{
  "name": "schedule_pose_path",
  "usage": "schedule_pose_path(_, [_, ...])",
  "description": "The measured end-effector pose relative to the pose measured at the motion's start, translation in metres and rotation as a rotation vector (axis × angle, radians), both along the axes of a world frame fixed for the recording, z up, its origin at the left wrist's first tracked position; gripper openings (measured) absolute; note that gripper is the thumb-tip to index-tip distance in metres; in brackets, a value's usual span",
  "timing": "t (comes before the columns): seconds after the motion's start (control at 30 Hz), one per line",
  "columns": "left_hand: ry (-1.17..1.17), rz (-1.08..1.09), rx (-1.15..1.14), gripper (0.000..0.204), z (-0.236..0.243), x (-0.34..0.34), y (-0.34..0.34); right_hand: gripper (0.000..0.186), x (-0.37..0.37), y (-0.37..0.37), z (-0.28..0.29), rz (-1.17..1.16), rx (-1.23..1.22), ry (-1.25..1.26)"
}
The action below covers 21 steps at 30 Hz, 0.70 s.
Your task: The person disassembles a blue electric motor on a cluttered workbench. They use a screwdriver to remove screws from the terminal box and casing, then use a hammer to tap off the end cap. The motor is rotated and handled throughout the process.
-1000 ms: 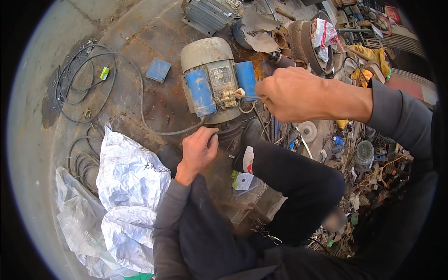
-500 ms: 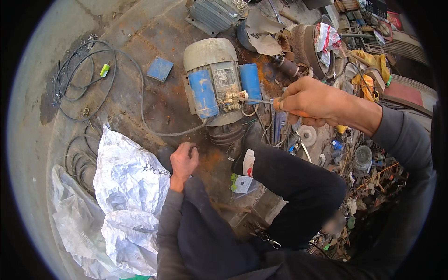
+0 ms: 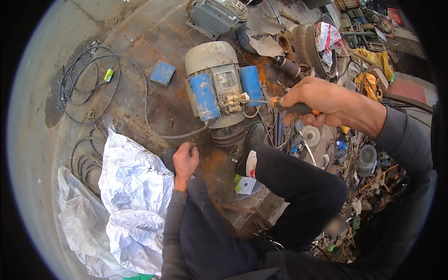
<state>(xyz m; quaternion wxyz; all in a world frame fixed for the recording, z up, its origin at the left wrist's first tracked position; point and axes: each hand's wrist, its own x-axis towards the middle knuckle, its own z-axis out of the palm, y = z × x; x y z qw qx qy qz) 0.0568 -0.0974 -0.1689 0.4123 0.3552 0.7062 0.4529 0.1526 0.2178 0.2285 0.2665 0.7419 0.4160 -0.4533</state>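
Observation:
My right hand (image 3: 311,101) is closed round the dark and orange handle of a screwdriver (image 3: 259,101). Its shaft points left, and the tip is at the exposed terminal block (image 3: 233,103) of a grey electric motor (image 3: 212,54). I cannot tell whether the tip sits in a screw. Two blue capacitors, one on the left (image 3: 204,97) and one on the right (image 3: 250,84), flank the terminals. My left hand (image 3: 185,160) rests by my left knee in a loose fist, with nothing visible in it. A grey cable (image 3: 179,136) runs into the motor's lower left side.
A blue square cover (image 3: 162,73) lies left of the motor. Further left is coiled cable (image 3: 95,88), with a crumpled white sack (image 3: 135,182) nearer me. Another grey motor (image 3: 215,18) stands behind. Scrap parts and debris (image 3: 368,161) fill the right side.
My right hand has turned on the screwdriver, so more of its dark handle shows. The tip stays at the terminals. My left hand remains by the knee; the whole view has shifted slightly.

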Motion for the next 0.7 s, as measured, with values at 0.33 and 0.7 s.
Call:
schedule_pose_path(0.33, [0.078, -0.038, 0.0, 0.012, 0.005, 0.0, 0.006, 0.028, 0.012, -0.015, 0.003, 1.32, 0.291, 0.084])
schedule_pose_path(0.7, [0.08, -0.049, -0.055, 0.012, 0.008, 0.0, 0.008, 0.02, -0.003, -0.01, 0.004, 2.004, 0.254, 0.166])
